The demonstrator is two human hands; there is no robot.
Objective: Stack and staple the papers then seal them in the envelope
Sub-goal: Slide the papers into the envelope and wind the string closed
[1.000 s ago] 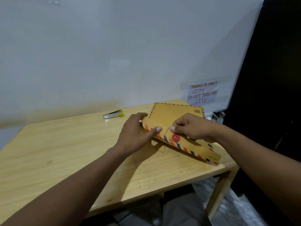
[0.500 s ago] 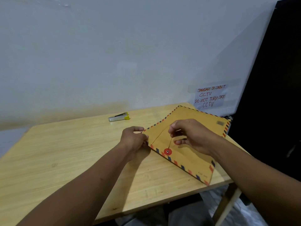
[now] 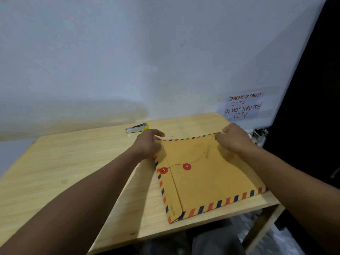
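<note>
Stapler [image 3: 137, 127] behind envelope [image 3: 207, 179] on table [image 3: 73, 162]

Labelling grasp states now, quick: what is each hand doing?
Left hand: closed on the far left corner of the brown string-tie paper envelope.
Right hand: closed on the envelope's far right edge.

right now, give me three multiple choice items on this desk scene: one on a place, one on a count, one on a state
1. Where is the silver and yellow stapler?
A. on the envelope
B. on the wooden table, near the wall
C. in a hand

2. How many red round fasteners does the brown striped-edge paper envelope show?
A. one
B. two
C. four

3. The thin string is:
A. loose, not wound
B. wound round both
C. missing

B: it lies beyond the left hand.
B: two discs show.
A: it trails slack towards the right hand.
</note>
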